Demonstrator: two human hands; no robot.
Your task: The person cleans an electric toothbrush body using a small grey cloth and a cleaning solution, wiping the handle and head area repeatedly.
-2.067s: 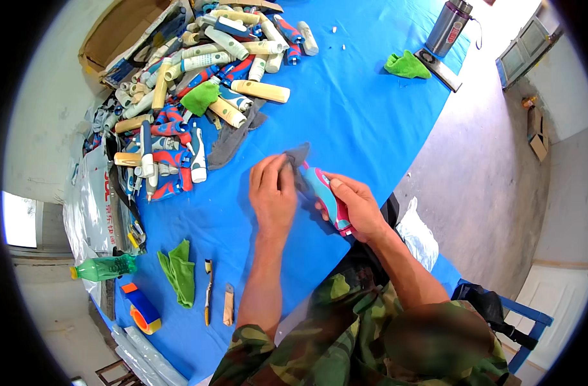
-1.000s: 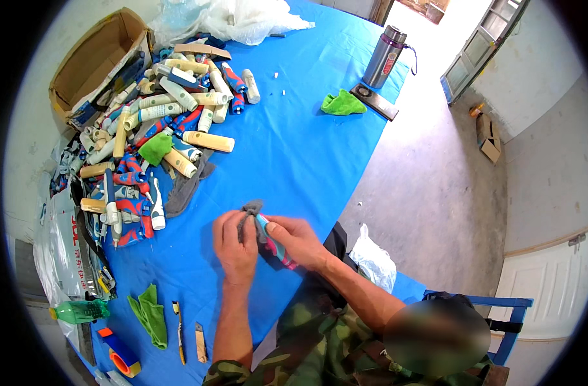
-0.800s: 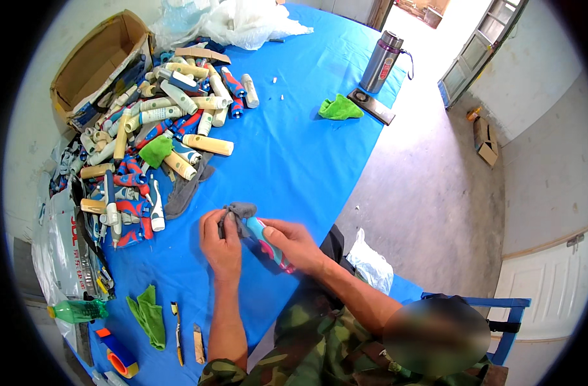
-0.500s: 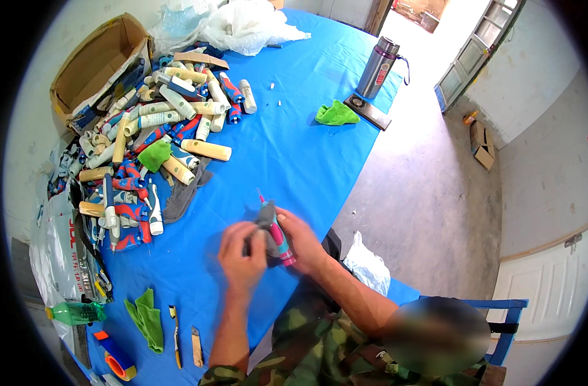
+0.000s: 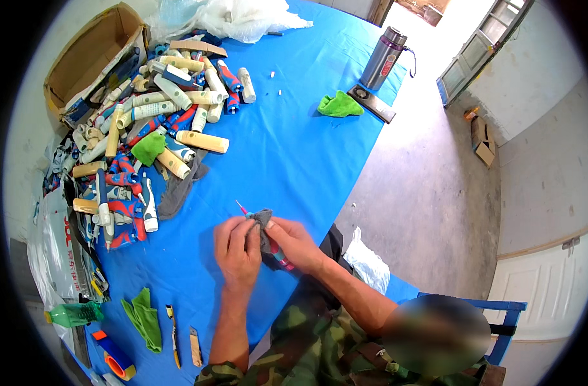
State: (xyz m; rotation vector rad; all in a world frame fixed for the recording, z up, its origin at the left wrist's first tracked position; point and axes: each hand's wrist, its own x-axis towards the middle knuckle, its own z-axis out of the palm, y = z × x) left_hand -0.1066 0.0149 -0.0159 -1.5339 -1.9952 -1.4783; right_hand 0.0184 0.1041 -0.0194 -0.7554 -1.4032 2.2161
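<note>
Above the blue table's near edge, my right hand (image 5: 296, 245) is closed around a pink and teal electric toothbrush handle (image 5: 281, 258). Its thin metal shaft points up and to the left, beyond my fingers. A dark grey cloth (image 5: 263, 222) is wrapped around the upper part of the handle. My left hand (image 5: 237, 249) pinches this cloth near the shaft end, fingers bent. Both hands cover much of the handle. To the far left lies a heap of similar handles (image 5: 171, 91), cream, white, and red with blue, with a green cloth (image 5: 148, 148) on it.
Behind the heap sits an open cardboard box (image 5: 91, 55). A steel flask (image 5: 382, 59) stands at the far right beside a dark flat block (image 5: 371, 104) and another green cloth (image 5: 340, 105). Near left lie a toothbrush (image 5: 173, 334), a wooden-handled tool (image 5: 195, 346) and a green bottle (image 5: 75, 314).
My left hand has moved up along the handle with the grey cloth, towards the shaft end. The handle's tip has swung to the left and lower.
</note>
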